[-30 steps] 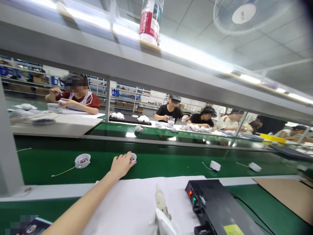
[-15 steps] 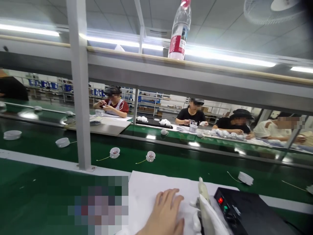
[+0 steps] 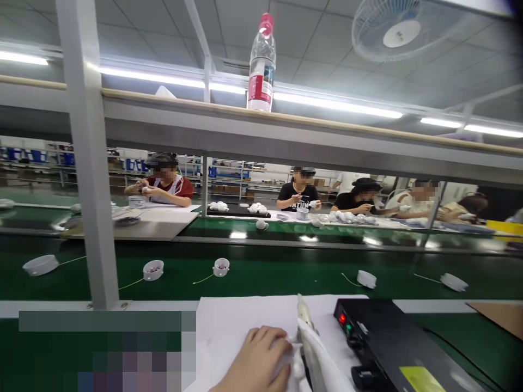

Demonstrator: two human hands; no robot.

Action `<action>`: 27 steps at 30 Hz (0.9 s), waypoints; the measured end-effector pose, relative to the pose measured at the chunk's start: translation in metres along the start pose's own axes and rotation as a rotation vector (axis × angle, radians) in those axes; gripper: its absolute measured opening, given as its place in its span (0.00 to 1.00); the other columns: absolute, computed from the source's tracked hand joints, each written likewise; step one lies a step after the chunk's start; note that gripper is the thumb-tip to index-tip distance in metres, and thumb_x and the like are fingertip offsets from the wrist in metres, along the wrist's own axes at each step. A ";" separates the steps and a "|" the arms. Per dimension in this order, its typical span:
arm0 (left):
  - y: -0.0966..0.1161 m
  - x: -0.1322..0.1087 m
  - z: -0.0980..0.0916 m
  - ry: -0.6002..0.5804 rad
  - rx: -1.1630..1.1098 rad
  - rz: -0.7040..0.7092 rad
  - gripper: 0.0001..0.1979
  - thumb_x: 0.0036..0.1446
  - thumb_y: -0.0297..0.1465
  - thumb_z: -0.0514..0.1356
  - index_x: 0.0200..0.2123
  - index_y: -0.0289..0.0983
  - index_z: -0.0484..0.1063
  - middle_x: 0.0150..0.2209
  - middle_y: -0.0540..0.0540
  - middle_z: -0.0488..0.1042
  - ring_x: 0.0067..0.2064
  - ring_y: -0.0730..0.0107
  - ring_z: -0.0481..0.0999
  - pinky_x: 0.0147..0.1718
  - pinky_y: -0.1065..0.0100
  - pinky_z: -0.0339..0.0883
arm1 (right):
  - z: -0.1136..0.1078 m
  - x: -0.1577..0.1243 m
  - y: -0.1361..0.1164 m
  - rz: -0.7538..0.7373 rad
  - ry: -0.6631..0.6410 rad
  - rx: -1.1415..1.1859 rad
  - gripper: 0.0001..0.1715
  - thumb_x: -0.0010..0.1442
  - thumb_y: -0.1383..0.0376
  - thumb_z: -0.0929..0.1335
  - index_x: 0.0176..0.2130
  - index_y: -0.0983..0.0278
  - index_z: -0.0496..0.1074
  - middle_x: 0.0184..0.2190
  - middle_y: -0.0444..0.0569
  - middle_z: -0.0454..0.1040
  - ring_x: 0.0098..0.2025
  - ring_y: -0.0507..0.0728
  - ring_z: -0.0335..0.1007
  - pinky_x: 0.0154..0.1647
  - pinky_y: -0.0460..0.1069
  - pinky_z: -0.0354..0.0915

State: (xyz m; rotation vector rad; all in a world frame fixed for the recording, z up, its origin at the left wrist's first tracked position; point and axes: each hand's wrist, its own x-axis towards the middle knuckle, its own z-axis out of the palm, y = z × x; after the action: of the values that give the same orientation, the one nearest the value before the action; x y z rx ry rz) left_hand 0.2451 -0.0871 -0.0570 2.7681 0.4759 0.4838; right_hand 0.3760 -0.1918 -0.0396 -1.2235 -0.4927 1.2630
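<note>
**Left hand [image 3: 261, 359] curling over white cloth [image 3: 321, 359] on the sheet**

In the head view, the hand is curving down onto the cloth, fingers bent and knuckles up. Whether it is grasping the cloth or only pressing on it, I cannot tell. The right hand is not showing.

The cloth is bunching on a white sheet [image 3: 229, 321] and partly covering a pale pointed tool [image 3: 304, 313]. Just to its right, a black control box [image 3: 379, 337] is showing 1 red and 1 green light.

Beyond the sheet, a green conveyor belt [image 3: 261, 277] is carrying 5 white round parts [image 3: 366, 279] trailing thin wires; 2 of them are holding small dark bits. Across the belt, co-workers [image 3: 163, 185] are sitting at a far bench, working with their hands.

A light touch seems best here: fingers spread over the cloth, wrist low, and the bundle kept on the sheet, away from the box.
</note>
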 end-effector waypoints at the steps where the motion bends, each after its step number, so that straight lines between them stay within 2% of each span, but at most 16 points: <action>1: 0.003 -0.001 -0.003 0.017 0.002 -0.003 0.13 0.59 0.32 0.56 0.48 0.43 0.69 0.53 0.47 0.71 0.53 0.58 0.69 0.52 0.57 0.63 | 0.000 0.001 0.000 -0.001 0.006 0.004 0.19 0.68 0.55 0.63 0.41 0.69 0.70 0.25 0.41 0.68 0.18 0.45 0.61 0.15 0.40 0.60; 7: 0.015 -0.006 -0.020 0.078 -0.001 0.020 0.14 0.60 0.28 0.54 0.48 0.43 0.70 0.51 0.47 0.72 0.51 0.61 0.70 0.49 0.62 0.66 | -0.001 -0.005 0.002 -0.013 0.028 0.007 0.21 0.68 0.53 0.62 0.41 0.69 0.70 0.23 0.41 0.67 0.16 0.44 0.58 0.12 0.39 0.57; 10: 0.014 -0.009 -0.023 0.065 -0.005 0.039 0.13 0.61 0.28 0.54 0.48 0.43 0.70 0.51 0.47 0.72 0.52 0.61 0.69 0.50 0.61 0.66 | -0.004 -0.013 0.010 -0.014 0.024 -0.008 0.23 0.68 0.50 0.61 0.40 0.67 0.70 0.19 0.38 0.65 0.11 0.43 0.51 0.08 0.39 0.49; 14: 0.013 -0.011 -0.027 0.033 0.015 0.085 0.12 0.62 0.29 0.54 0.48 0.43 0.70 0.51 0.47 0.72 0.52 0.61 0.69 0.49 0.63 0.66 | -0.003 -0.019 0.016 -0.019 0.013 -0.016 0.22 0.69 0.52 0.60 0.37 0.67 0.69 0.15 0.35 0.60 0.08 0.43 0.43 0.05 0.40 0.40; 16: 0.015 -0.012 -0.029 0.027 0.032 0.106 0.13 0.61 0.28 0.54 0.48 0.42 0.70 0.50 0.47 0.72 0.51 0.62 0.70 0.49 0.63 0.66 | 0.000 -0.019 0.015 -0.027 0.005 -0.008 0.22 0.69 0.53 0.60 0.37 0.68 0.69 0.16 0.36 0.62 0.09 0.42 0.46 0.06 0.39 0.43; 21: 0.017 -0.011 -0.030 -0.011 0.096 0.199 0.10 0.60 0.26 0.55 0.44 0.40 0.71 0.48 0.45 0.74 0.49 0.62 0.71 0.49 0.62 0.64 | 0.007 -0.019 0.002 -0.023 -0.037 0.012 0.17 0.68 0.56 0.64 0.40 0.69 0.70 0.25 0.41 0.68 0.18 0.45 0.61 0.15 0.40 0.60; 27: 0.012 -0.011 -0.026 -0.020 0.132 0.210 0.07 0.61 0.29 0.56 0.42 0.40 0.70 0.47 0.46 0.75 0.47 0.64 0.73 0.46 0.63 0.65 | 0.015 -0.013 -0.008 0.013 -0.074 0.011 0.15 0.67 0.58 0.65 0.42 0.69 0.70 0.28 0.44 0.70 0.22 0.47 0.64 0.19 0.42 0.64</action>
State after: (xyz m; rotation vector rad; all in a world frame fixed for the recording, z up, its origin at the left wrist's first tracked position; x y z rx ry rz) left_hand 0.2288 -0.0964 -0.0327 2.9642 0.2204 0.4872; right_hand 0.3632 -0.1959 -0.0230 -1.1755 -0.5317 1.3244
